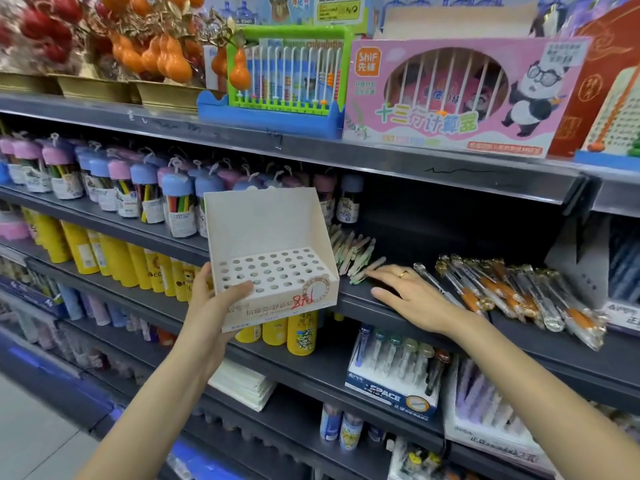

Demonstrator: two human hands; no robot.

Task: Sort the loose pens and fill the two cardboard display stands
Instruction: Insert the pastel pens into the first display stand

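Note:
My left hand point(216, 299) grips the front left corner of an empty cream cardboard display stand point(273, 237), thumb on its perforated top, holding it in the air in front of the shelf. A heap of loose pastel green and pink pens point(353, 254) lies on the dark shelf point(398, 313) just right of the stand. My right hand point(405, 289), a ring on one finger, lies flat over the shelf with straight fingers, fingertips touching the near end of the pastel pens. Further right lies a pile of clear pens with orange grips and gold caps point(512, 292).
Capped tubes of coloured pencils point(138, 188) fill the shelf's left part. Yellow cylinders point(104, 258) stand one level down, beside a blue SPACE pen display box point(394, 375). Abacus boxes point(450, 98) sit on the top shelf. A grey divider point(578, 265) bounds the pen area on the right.

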